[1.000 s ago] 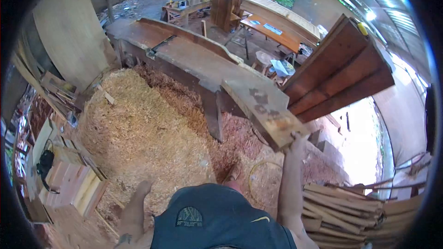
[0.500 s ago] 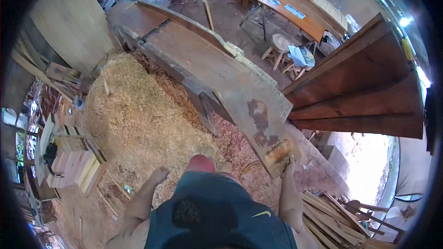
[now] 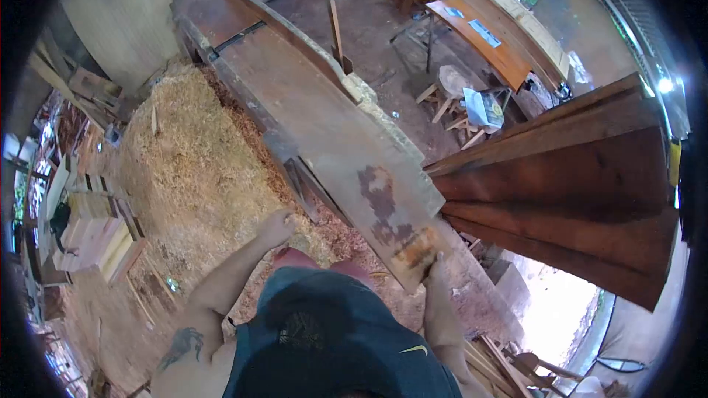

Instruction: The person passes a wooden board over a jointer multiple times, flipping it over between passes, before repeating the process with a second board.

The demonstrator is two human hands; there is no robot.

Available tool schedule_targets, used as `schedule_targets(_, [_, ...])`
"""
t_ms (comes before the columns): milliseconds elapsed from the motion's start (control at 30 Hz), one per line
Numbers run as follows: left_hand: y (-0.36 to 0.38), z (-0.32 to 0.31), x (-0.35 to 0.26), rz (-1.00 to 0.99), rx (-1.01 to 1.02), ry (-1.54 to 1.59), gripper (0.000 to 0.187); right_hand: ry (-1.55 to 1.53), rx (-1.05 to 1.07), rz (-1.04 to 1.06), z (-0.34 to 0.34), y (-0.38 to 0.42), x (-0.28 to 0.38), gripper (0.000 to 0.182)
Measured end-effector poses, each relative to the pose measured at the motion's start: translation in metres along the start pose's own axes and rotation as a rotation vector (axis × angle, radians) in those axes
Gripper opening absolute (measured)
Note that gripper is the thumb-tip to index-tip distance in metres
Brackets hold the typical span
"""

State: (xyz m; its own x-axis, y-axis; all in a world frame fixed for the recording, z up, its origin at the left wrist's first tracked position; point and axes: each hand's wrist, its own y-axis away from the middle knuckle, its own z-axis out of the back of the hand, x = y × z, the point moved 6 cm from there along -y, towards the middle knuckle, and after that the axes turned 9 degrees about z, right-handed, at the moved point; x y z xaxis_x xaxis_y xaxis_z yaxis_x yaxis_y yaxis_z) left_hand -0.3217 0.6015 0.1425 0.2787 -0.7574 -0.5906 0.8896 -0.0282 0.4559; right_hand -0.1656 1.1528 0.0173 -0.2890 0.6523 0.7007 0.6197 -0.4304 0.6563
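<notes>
A long jointer [image 3: 317,110] runs diagonally across the head view, with a dark slot across its far part. Its near end carries dark stains and an orange-brown patch. My right hand [image 3: 435,271] is closed on this near end, thumb on top; the fingers underneath are partly hidden. My left hand [image 3: 276,227] is held in a loose fist in front of my body, above the wood shavings [image 3: 199,147] and apart from the jointer. Nothing shows in it.
Stacked boards [image 3: 99,232] lie at the left. Wide dark planks [image 3: 560,184] stick out at the right, close to the jointer. Beyond are a stool [image 3: 453,81] and an orange-brown panel [image 3: 479,37]. Loose wood strips [image 3: 490,368] lie near my right arm.
My left hand has moved forward and up, nearer the jointer's side. My right hand stays on the jointer's end. The whole view has turned a little.
</notes>
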Motion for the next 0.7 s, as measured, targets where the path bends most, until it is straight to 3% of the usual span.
schedule_targets(133, [-0.054,-0.062,-0.101,-0.302,-0.184,-0.008,0.044,0.081,0.156,0.073,-0.078,-0.029,0.042,0.062])
schedule_targets(167, [-0.068,-0.075,-0.126,-0.396,-0.267,-0.041,0.044,0.213,0.075,-0.008,-0.088,-0.019,0.055,0.063])
schedule_targets(233, [-0.108,-0.080,-0.172,-0.313,-0.297,-0.172,0.048,0.480,-0.085,-0.166,-0.100,-0.004,0.082,0.065])
schedule_targets(333, [-0.171,-0.079,-0.189,-0.200,-0.507,-0.333,0.059,0.267,0.201,0.084,0.016,-0.094,0.009,0.062])
schedule_targets(400, [-0.200,-0.087,-0.182,-0.139,-0.578,-0.491,0.066,1.090,0.216,-0.002,0.125,-0.125,-0.039,0.051])
schedule_targets(467, [-0.202,-0.087,-0.186,-0.152,-0.567,-0.465,0.070,1.548,0.286,-0.086,0.193,-0.138,-0.086,0.041])
schedule_targets(533, [-0.205,-0.081,-0.192,-0.169,-0.563,-0.460,0.073,1.566,0.289,-0.197,0.179,-0.124,-0.130,0.041])
schedule_targets(700, [-0.208,-0.084,-0.190,-0.182,-0.565,-0.483,0.075,1.217,0.286,-0.215,0.088,-0.104,-0.205,0.040])
